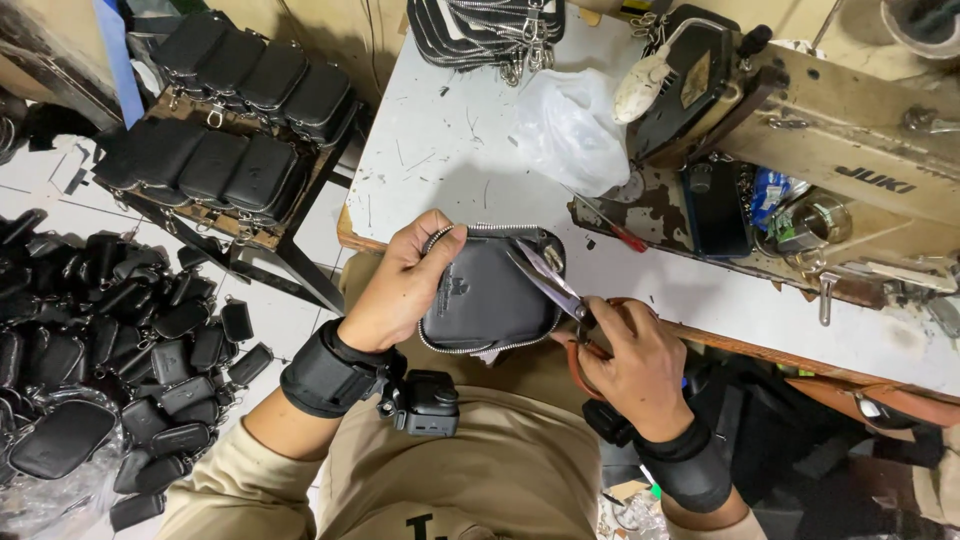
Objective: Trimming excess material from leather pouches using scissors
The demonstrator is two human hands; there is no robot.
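My left hand [400, 285] grips a small black zippered pouch [482, 295] by its left edge, holding it above my lap at the table's front edge. My right hand [632, 360] holds orange-handled scissors [556, 285], whose blades lie over the pouch's upper right corner beside the zip. Both wrists wear black bands, and a small black camera hangs under the left one.
A white worktable [440, 150] carries a sewing machine [800, 130], a clear plastic bag [570, 130], a red-handled tool [615, 230] and a stack of black pouches [480, 30]. More pouches fill a wooden rack [230, 120] and pile on the floor [110, 350] at left.
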